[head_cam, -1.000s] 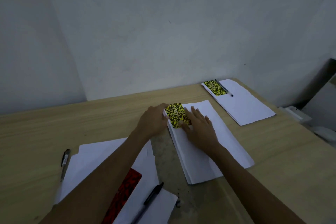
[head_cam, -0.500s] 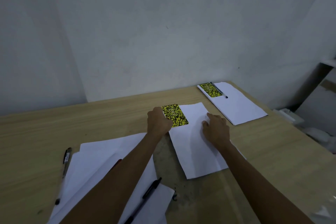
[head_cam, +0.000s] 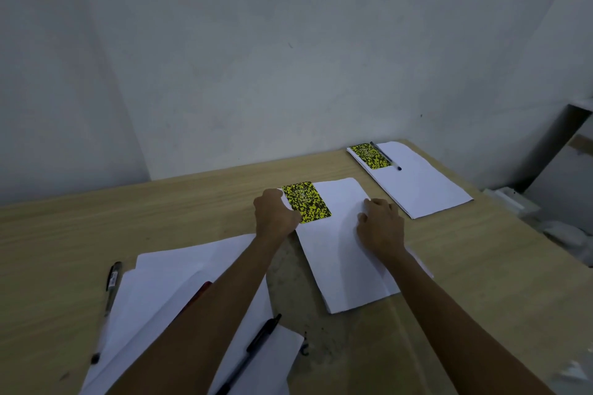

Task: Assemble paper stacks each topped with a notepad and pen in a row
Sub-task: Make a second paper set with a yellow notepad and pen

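The yellow-and-black speckled rectangular notepad (head_cam: pixel 306 202) lay flat at the far left corner of the middle white paper stack (head_cam: pixel 340 240). The left hand (head_cam: pixel 274 213) rested at the stack's left edge, fingers curled against the notepad; a firm grip could not be confirmed. The right hand (head_cam: pixel 380 224) pressed the paper, loosely curled, grasping nothing. Step in hand: squaring the notepad. The next move probably called for fetching the black pen (head_cam: pixel 248 353) from the near loose white sheets (head_cam: pixel 154 292).

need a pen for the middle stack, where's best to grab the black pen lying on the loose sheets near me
Pinch the black pen at mid-barrel, coming from above with finger and thumb across its length. It lies flat and slanted on the loose sheets, cap end pointing up-right, its lower end hidden behind the left forearm, so the bare middle is probably the easiest hold.
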